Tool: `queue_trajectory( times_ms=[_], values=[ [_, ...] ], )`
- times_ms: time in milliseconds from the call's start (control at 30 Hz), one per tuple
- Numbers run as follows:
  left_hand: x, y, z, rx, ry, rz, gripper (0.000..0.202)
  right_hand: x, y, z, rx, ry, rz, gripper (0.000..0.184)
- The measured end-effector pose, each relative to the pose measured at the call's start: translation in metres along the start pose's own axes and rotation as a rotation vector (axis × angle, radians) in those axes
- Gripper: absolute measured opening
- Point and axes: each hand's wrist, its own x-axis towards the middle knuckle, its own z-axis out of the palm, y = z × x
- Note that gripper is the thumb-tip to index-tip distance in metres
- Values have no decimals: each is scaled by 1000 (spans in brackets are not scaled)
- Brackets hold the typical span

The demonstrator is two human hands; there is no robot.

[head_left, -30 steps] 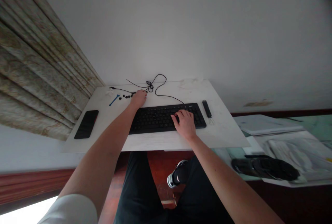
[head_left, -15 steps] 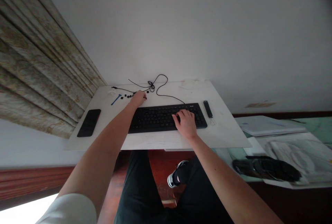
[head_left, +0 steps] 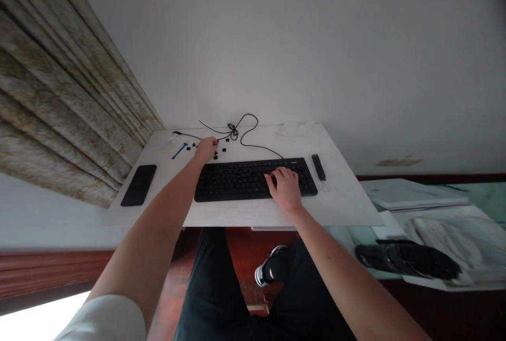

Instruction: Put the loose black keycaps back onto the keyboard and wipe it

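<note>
Your left hand [head_left: 207,148] has shifted a little leftward among the loose black keycaps [head_left: 224,149]; compared with half a second ago, more of them show on the desk [head_left: 343,198] to its right, behind the keyboard [head_left: 233,180]. I cannot tell whether its fingers hold one. Your right hand [head_left: 284,188] stays over the keyboard's right part, fingers curled; whether they grip anything is unclear.

Black keyboard [head_left: 233,180] lying flat, long and crosswise, small black keys [head_left: 224,149], loose, scattered at its ten to eleven o'clock
</note>
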Motion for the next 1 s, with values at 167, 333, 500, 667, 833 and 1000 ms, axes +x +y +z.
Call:
queue_trajectory(
  times_ms=[167, 333, 500, 667, 833, 1000],
  values=[
    [-19, 12, -6, -314, 104, 27, 23, -1, 1, 2, 3, 2, 6, 32],
    [-71, 39, 4, -701, 97, 49, 27, 0, 1, 2, 22, 16, -5, 32],
    [-139, 52, 24, -897, 135, 74, 33, -1, 0, 2, 1, 20, -7, 31],
    [-184, 35, 40, -882, 270, 132, 32, -3, 0, 3, 5, 21, -10, 27],
    [-202, 21, 46, -817, 376, 97, 33, -4, 0, 2, 11, 45, -24, 24],
    [-206, 25, 43, -724, 420, 238, 33, -8, -13, -5, 112, 45, -51, 21]
  ],
)
